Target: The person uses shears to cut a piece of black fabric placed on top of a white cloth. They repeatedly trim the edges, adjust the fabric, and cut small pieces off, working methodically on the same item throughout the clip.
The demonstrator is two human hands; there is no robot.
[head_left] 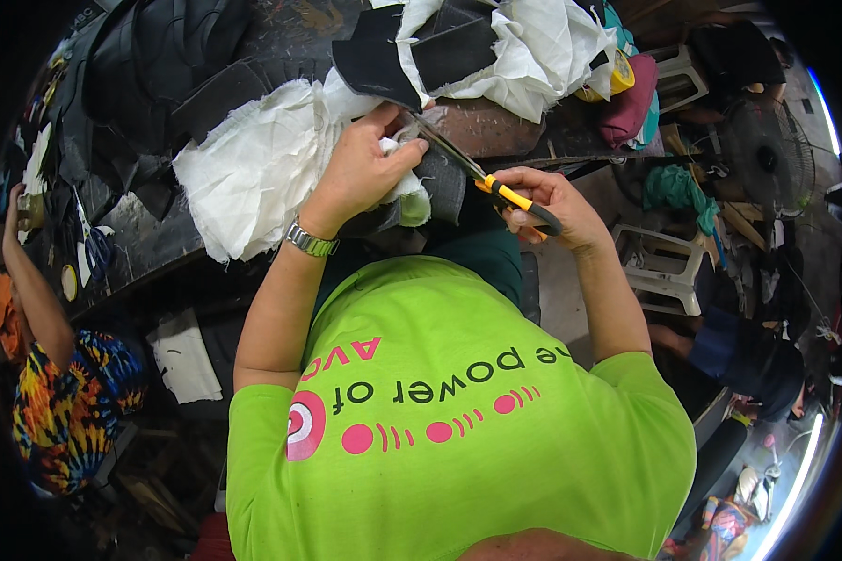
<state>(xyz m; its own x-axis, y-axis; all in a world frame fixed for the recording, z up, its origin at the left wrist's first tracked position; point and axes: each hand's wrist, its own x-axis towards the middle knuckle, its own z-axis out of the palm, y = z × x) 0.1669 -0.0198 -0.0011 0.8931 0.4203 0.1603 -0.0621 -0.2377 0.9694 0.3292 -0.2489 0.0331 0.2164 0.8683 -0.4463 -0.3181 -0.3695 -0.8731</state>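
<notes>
Left hand (pixel 365 168): closed, fingers curled down over a small dark piece of material (pixel 440 182) backed with white cloth, pinning it against the edge of the worktable (pixel 496 126). A metal wristwatch (pixel 310 240) sits just below this hand on the forearm.

Right hand (pixel 547 201): closed around the orange-and-black handles of a pair of scissors (pixel 477 175). The blades run from this hand up and toward the left hand, their tips reaching the thumb there, over the top edge of the dark piece. How far the blades are parted cannot be told.

White cloth (pixel 257 168): a frayed sheet lying on the worktable, touching the left hand on its outer side.

Dark cut pieces (pixel 412 51): flat black shapes lying on more white cloth, just beyond both hands.

Black material pile (pixel 159 56): heaped well beyond the left hand, toward the far left.

White plastic stool (pixel 664 266): on the floor, just beyond the right forearm on its outer side.

Green shirt (pixel 440 402): worn by the person, below both hands.

Other person in a multicoloured shirt (pixel 65 402): well apart, on the left hand's side.
</notes>
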